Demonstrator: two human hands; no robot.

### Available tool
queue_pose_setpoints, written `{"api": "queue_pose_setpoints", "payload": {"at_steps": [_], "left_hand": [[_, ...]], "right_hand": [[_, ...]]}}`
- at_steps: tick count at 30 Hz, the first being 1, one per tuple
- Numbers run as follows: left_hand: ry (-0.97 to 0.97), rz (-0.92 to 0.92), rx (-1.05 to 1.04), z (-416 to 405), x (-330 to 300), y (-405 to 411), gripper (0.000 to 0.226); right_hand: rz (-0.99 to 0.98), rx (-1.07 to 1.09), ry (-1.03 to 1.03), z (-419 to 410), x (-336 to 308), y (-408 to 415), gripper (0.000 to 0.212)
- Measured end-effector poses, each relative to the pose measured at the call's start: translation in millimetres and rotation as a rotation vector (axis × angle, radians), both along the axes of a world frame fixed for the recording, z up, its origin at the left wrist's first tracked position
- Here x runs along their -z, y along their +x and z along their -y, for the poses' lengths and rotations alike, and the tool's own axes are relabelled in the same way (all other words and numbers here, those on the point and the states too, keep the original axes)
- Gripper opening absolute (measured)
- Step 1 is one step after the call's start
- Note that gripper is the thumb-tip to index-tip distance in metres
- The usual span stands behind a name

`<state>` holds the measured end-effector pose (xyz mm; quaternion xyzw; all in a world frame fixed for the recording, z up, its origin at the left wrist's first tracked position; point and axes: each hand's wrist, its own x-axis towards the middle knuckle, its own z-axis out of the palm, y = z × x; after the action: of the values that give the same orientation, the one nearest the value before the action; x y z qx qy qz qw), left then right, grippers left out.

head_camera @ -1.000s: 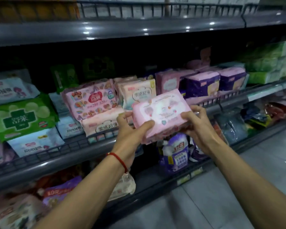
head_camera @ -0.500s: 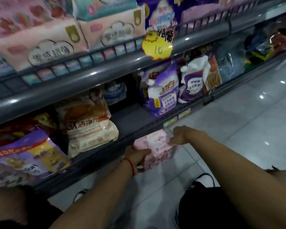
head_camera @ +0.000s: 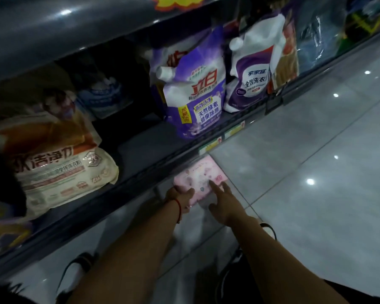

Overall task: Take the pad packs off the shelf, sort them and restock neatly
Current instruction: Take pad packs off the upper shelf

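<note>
1. Floor placement is the step judged to be in hand: a flat pink plastic-wrapped pad pack with a pale printed panel is seen low in the centre of the frame, lying on or just above the glossy grey tiled floor, just beside the dark front edge of the bottom shelf. Whether the pack is fully set down cannot be told through the blur.

2. The pack's near left corner is gripped by the left hand, its fingers curled round the edge; a red string bracelet is worn on that wrist.

3. The right hand is laid on the pack's near right part with fingers straight and spread, one fingertip pressed on the top face; nothing is grasped by it.

4. On the bottom shelf, a purple-and-white spouted detergent pouch is seen upper centre, a white-and-purple spouted pouch to its right, and a beige-and-orange washing powder bag at the left.

5. Removal is judged barely begun, only this one pack being visible off the shelf.

6. The next move is judged to call for both hands to be released from the pack, leaving it flat and square so that further packs can be grouped beside it.
</note>
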<state>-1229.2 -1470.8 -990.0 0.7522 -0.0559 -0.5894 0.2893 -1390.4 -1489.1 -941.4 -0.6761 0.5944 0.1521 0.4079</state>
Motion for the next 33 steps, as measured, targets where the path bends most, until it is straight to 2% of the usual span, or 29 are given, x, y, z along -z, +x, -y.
{"api": "queue_pose_setpoints", "payload": {"at_steps": [3,6,9,12,15,17,19,22,25,27,30,31,33], "left_hand": [[0.003,0.095,0.082,2.3,-15.1,7.5,0.021],[-0.044,0.327,0.422,-3.5,-45.3,19.9,0.037],[-0.201,0.509,0.59,-12.0,-105.0,29.5,0.023],[-0.434,0.649,0.579,-13.4,-173.2,41.5,0.025],[-0.685,0.796,0.539,-22.8,-251.7,52.7,0.023],[-0.84,0.872,0.503,-33.2,-300.4,61.8,0.026],[-0.94,0.938,0.432,-41.3,-344.3,74.2,0.027],[-1.098,1.057,0.295,-50.7,-407.8,94.4,0.029],[-1.19,1.173,0.184,-54.7,-466.2,113.9,0.031],[-1.15,1.202,0.128,-49.9,-496.6,128.2,0.039],[-1.02,1.164,0.111,-36.5,-527.2,139.9,0.059],[-0.986,1.155,0.125,-31.1,-532.2,140.9,0.059],[-0.953,1.086,0.125,-20.8,-534.3,140.0,0.051]], "right_hand": [[-0.026,0.023,-0.017,3.7,0.5,6.8,0.082],[0.007,0.096,-0.105,8.3,-5.2,6.8,0.065],[0.108,0.386,-0.236,13.5,-24.2,10.1,0.037],[0.253,0.628,-0.34,23.1,-61.9,15.3,0.016],[0.445,0.732,-0.493,33.3,-121.5,25.7,0.027],[0.583,0.69,-0.601,37.7,-170.8,38.5,0.028],[0.776,0.647,-0.667,40.1,-225.4,56.1,0.02],[0.951,0.505,-0.828,40.8,-309.6,81.5,0.011],[1.059,0.333,-0.916,44.8,-383.6,107.9,0.02],[1.041,0.217,-0.93,59.3,-416.9,128.1,0.04],[1.009,0.119,-0.868,77.7,-449.2,160.0,0.074],[1.02,0.112,-0.839,81.6,-455.7,169.1,0.081],[1.038,0.105,-0.801,85.6,-460.7,184.0,0.078]]}}
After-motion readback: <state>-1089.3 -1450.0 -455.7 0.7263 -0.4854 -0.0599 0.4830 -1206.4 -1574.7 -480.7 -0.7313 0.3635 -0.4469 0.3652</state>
